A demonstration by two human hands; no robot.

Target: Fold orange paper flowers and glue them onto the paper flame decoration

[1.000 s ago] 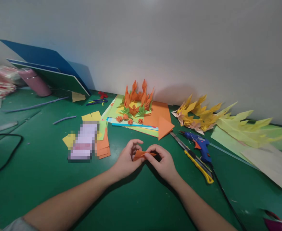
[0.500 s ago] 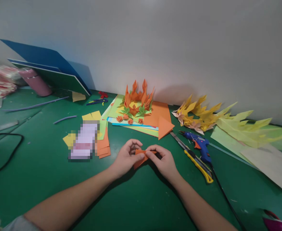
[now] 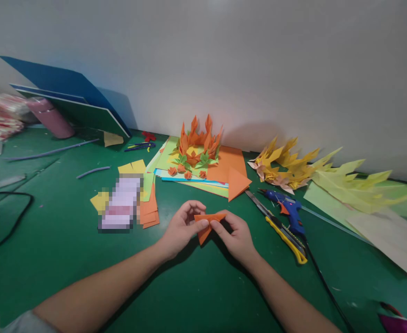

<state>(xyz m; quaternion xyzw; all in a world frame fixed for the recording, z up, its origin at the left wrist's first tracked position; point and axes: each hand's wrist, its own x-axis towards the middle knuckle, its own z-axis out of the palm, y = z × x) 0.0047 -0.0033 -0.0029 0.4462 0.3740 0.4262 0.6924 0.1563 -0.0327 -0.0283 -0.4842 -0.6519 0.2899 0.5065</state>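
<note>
l hand (image 3: 182, 229) + r hand (image 3: 237, 235): fingers (image 3: 200, 225) pinching folded orange ppr (image 3: 205, 234); cutter (image 3: 286, 240) nr r hand

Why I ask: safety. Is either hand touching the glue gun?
No, the left hand and right hand hold orange paper; the glue gun lies apart.

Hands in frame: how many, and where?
2. The left hand pinches the left part of the folded orange paper; the right hand pinches its right part. Both show, though some fingers are partly hidden.
</note>
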